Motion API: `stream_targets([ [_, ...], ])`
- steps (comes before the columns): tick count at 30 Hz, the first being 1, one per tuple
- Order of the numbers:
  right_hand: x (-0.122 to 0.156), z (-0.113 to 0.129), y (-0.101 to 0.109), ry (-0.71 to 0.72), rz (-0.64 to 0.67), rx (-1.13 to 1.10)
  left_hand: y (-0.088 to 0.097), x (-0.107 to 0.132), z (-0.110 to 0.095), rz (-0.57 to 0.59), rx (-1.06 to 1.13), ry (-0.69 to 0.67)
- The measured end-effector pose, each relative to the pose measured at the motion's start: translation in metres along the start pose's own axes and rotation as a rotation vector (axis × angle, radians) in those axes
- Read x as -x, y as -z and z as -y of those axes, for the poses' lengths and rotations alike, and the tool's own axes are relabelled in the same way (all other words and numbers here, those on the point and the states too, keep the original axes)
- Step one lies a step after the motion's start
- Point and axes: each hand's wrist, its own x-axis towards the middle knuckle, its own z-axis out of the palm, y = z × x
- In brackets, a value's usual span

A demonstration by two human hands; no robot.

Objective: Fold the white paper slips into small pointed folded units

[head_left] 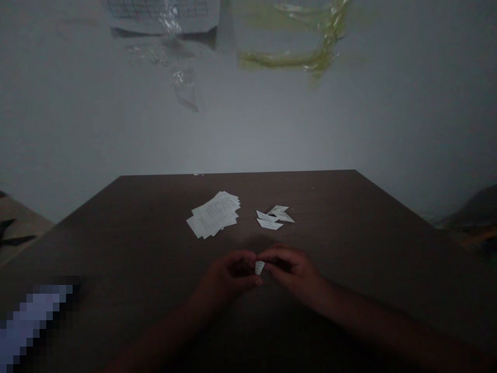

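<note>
One paper piece point(260, 267) sat between left hand point(232, 273) and right hand point(294, 265), both pinching it; one paper stack point(213, 215) lay far left.

Plenty of room on my right: the tabletop point(388, 248) runs open beyond the folded slips point(274, 218)! Ahead, a slim lane splits those slips from the paper stack point(213, 215), and there's the wall point(279, 124) closing off the far edge. Low left, a pixelated object point(34, 321) blocks my corner. Between left hand point(235, 272) and right hand point(293, 264), a small paper piece point(259, 267) plugs the gap.
</note>
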Motion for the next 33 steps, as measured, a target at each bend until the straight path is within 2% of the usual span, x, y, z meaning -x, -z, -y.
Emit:
stream_targets([
  [7,-0.001,0.002,-0.002,-0.001,0.036,-0.06,-0.002,0.006,-0.002,-0.088,-0.137,-0.063],
  [11,-0.002,0.003,-0.001,-0.03,0.022,-0.048,-0.002,0.008,-0.007,-0.071,-0.105,-0.059],
  [15,0.003,0.004,-0.002,0.016,-0.002,0.021,-0.004,0.008,-0.011,-0.07,-0.092,-0.079],
  [18,0.007,0.003,-0.007,0.009,-0.075,0.098,-0.006,0.009,-0.009,-0.081,-0.151,-0.176],
  [20,0.009,0.002,-0.011,-0.002,-0.135,0.119,-0.007,0.011,-0.006,-0.071,-0.246,-0.3],
  [23,0.009,0.002,-0.018,-0.013,-0.138,0.142,-0.008,0.016,-0.003,-0.062,-0.402,-0.471],
  [25,0.009,0.002,-0.021,-0.02,-0.13,0.128,-0.009,0.018,-0.004,-0.074,-0.444,-0.515],
  [28,0.009,0.0,-0.021,-0.015,-0.166,0.083,-0.01,0.018,-0.007,-0.078,-0.398,-0.465],
  [33,0.011,-0.007,-0.012,0.04,-0.158,0.159,-0.011,0.013,-0.009,-0.019,-0.131,-0.227],
])
